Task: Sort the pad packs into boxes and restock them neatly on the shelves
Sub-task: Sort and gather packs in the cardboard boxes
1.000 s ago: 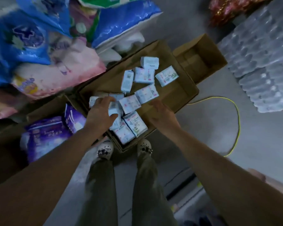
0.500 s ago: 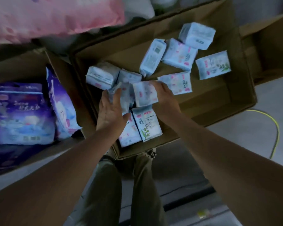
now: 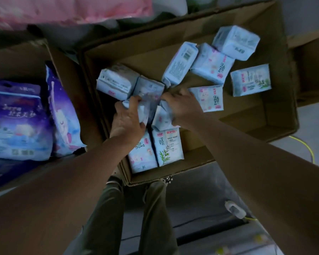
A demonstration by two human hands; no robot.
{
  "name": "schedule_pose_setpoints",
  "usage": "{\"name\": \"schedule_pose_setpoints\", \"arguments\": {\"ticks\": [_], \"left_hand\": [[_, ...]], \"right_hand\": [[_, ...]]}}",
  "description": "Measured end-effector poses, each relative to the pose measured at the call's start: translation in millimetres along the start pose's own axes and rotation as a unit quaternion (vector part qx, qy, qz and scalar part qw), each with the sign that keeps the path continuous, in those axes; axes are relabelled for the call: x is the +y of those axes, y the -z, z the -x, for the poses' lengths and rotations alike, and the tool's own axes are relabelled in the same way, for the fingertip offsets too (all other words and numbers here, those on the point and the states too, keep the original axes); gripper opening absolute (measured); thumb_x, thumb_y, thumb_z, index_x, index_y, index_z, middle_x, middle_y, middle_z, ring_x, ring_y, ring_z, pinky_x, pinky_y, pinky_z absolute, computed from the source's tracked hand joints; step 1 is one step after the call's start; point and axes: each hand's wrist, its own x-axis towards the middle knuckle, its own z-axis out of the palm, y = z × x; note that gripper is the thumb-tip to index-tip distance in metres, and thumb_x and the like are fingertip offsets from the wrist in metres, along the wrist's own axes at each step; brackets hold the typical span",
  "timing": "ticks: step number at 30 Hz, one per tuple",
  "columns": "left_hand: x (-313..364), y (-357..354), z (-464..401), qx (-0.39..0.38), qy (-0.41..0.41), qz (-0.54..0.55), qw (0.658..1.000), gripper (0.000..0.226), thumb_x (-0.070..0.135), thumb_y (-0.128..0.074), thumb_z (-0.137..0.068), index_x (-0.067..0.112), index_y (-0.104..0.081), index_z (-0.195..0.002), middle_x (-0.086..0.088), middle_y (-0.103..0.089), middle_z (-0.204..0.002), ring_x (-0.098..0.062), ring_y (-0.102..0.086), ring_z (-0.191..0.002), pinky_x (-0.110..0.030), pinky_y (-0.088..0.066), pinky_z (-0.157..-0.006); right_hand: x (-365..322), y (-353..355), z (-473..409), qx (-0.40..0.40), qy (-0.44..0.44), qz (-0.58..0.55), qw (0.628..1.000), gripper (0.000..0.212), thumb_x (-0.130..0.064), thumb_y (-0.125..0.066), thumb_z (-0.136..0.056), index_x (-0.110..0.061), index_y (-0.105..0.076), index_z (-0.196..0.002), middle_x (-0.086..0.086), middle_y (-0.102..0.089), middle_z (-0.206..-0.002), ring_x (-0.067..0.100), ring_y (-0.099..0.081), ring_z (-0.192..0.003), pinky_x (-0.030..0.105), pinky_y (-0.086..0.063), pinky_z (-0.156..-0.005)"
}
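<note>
1. Standing over the work, the person shows olive trousers at the bottom of the view, above a grey floor where a small white switch on a yellow cable lies.
2. Just beyond the knees sits an open cardboard box with pale blue pad packs loose on its bottom.
3. Two packs lie flat side by side at the near wall: a plant-print pack and a pink-print pack touching it.
4. The left hand curls its fingers round a small blue pack near the middle of the box.
5. The right hand grips another blue pack, just beside the first.
6. Farther in, more packs lie scattered: a long pack at the left wall, a barcode-side pack, and a leaf-print pack to the right.
7. A second cardboard box to the left holds purple pad bags.
8. At the far edge a pink bag lies blurred.
</note>
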Motion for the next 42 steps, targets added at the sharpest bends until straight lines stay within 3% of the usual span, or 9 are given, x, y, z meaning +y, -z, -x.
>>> {"name": "schedule_pose_setpoints", "arguments": {"ticks": [4, 8, 11, 16, 22, 28, 35, 38, 42], "left_hand": [[5.2, 14.3, 13.1, 0.004, 0.012, 0.042, 0.999, 0.084, 0.016, -0.067, -0.084, 0.038, -0.015, -0.147, -0.017, -0.034, -0.136, -0.042, -0.057, -0.103, -0.037, -0.045, -0.084], [13.2, 35.3, 35.1, 0.011, 0.045, 0.180, 0.983, 0.093, 0.022, -0.073, -0.081, 0.034, -0.009, -0.147, -0.018, -0.051, -0.132, -0.038, -0.058, -0.109, -0.043, -0.050, -0.091], [24.2, 55.8, 59.1, 0.012, 0.096, 0.318, 0.943, 0.081, 0.022, -0.078, -0.080, 0.015, -0.026, -0.141, -0.006, -0.056, -0.124, -0.022, -0.057, -0.110, -0.033, -0.048, -0.092], [39.9, 108.7, 114.3, -0.007, 0.094, 0.465, 0.880, 0.084, 0.030, -0.080, -0.063, 0.034, -0.042, -0.138, 0.003, -0.067, -0.114, -0.017, -0.067, -0.093, -0.045, -0.055, -0.088], [65.4, 196.7, 199.5, -0.004, 0.026, 0.535, 0.844, 0.069, 0.007, -0.070, -0.085, 0.022, -0.037, -0.142, -0.001, -0.064, -0.118, -0.009, -0.069, -0.080, -0.031, -0.058, -0.059], [72.3, 275.7, 266.7, 0.037, -0.064, 0.517, 0.853, 0.077, 0.013, -0.063, -0.093, 0.033, -0.020, -0.153, -0.002, -0.053, -0.137, -0.021, -0.059, -0.113, -0.036, -0.055, -0.081], [54.9, 347.4, 320.0, 0.104, -0.131, 0.525, 0.835, 0.090, 0.012, -0.062, -0.094, 0.036, 0.000, -0.155, 0.005, -0.051, -0.138, -0.019, -0.059, -0.115, -0.043, -0.051, -0.097], [36.1, 368.9, 337.5, 0.138, -0.143, 0.521, 0.830, 0.093, 0.010, -0.063, -0.092, 0.032, 0.002, -0.155, -0.008, -0.050, -0.141, -0.024, -0.059, -0.118, -0.045, -0.051, -0.096], [0.5, 395.6, 355.1, 0.175, -0.143, 0.531, 0.817, 0.093, 0.009, -0.061, -0.093, 0.031, 0.004, -0.155, -0.008, -0.051, -0.138, -0.024, -0.061, -0.112, -0.041, -0.055, -0.090]], "right_hand": [[7.0, 8.6, 27.2, 0.071, -0.136, -0.179, 0.972, 0.071, -0.030, -0.083, -0.072, -0.019, -0.041, -0.128, 0.006, -0.059, -0.118, 0.027, -0.047, -0.116, 0.038, -0.037, -0.094], [11.5, 20.4, 67.0, 0.158, -0.266, -0.512, 0.802, 0.085, -0.049, -0.083, -0.067, -0.027, -0.041, -0.138, -0.007, -0.062, -0.119, 0.015, -0.061, -0.107, 0.043, -0.052, -0.094], [7.7, 42.0, 100.6, 0.177, -0.302, -0.661, 0.664, 0.056, -0.043, -0.085, -0.069, -0.029, -0.057, -0.116, -0.009, -0.070, -0.107, 0.014, -0.069, -0.100, 0.044, -0.058, -0.088], [-14.9, 99.7, 174.7, 0.173, -0.297, -0.722, 0.600, 0.048, -0.036, -0.076, -0.084, -0.021, -0.056, -0.124, 0.001, -0.070, -0.111, 0.018, -0.068, -0.101, 0.035, -0.059, -0.076], [-51.1, 184.7, 248.9, 0.226, -0.245, -0.727, 0.600, 0.054, -0.030, -0.077, -0.083, -0.017, -0.049, -0.127, 0.003, -0.067, -0.113, 0.020, -0.068, -0.101, 0.031, -0.058, -0.064], [-99.6, 265.9, 284.8, 0.190, -0.139, -0.751, 0.617, 0.072, -0.023, -0.082, -0.079, -0.020, -0.045, -0.142, 0.004, -0.065, -0.125, 0.024, -0.066, -0.111, 0.040, -0.061, -0.075], [-157.7, 347.2, 305.0, 0.081, -0.019, -0.620, 0.780, 0.043, -0.032, -0.072, -0.087, -0.025, -0.058, -0.127, -0.007, -0.072, -0.112, 0.010, -0.067, -0.105, 0.037, -0.051, -0.097], [-187.3, 371.2, 305.9, 0.076, 0.024, -0.594, 0.800, 0.037, -0.026, -0.065, -0.094, -0.021, -0.052, -0.128, -0.011, -0.069, -0.103, -0.004, -0.068, -0.080, 0.016, -0.053, -0.065], [-241.3, 391.1, 296.3, 0.073, 0.054, -0.572, 0.815, 0.050, -0.044, -0.064, -0.091, -0.025, -0.053, -0.136, -0.009, -0.072, -0.114, 0.012, -0.066, -0.107, 0.035, -0.051, -0.089]]}}
